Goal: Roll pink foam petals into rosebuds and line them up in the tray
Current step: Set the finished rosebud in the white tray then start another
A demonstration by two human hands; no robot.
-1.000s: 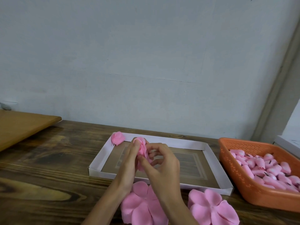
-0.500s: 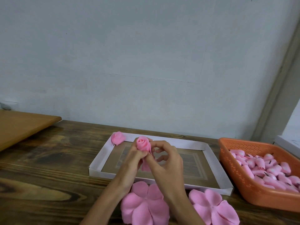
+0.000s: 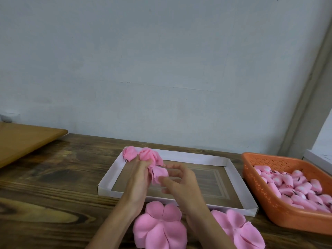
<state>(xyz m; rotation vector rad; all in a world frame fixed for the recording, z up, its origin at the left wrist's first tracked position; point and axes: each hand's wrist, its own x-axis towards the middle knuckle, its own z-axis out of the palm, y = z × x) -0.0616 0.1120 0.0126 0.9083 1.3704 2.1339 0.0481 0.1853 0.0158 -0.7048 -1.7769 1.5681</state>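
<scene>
- Step in hand, as judged: wrapping the last outer petal round the rosebud (image 3: pixel 150 156), which is held above the far-left corner of the tray (image 3: pixel 197 157).
- Left hand (image 3: pixel 138 178): fingertips pinch the base of the bud from below. Maintain this pinch, since releasing it would probably let the foam layers spring open.
- Right hand (image 3: pixel 181 186): fingers curled, thumb and forefinger pinching the loose petal (image 3: pixel 159 174) just beneath the bud. Motion blur hides the finer contact.
- Draw the petal snugly round the core under light tension. Foam is likely to crease or tear if pulled hard.
- Placement: set the bud just beside the finished rosebud (image 3: pixel 129 153) lying in the tray's far-left corner, so the row starts straight.
- Supply: flat petal blanks (image 3: pixel 159 229) lie on the table (image 3: pixel 53 194) at the tray's near edge.
</scene>
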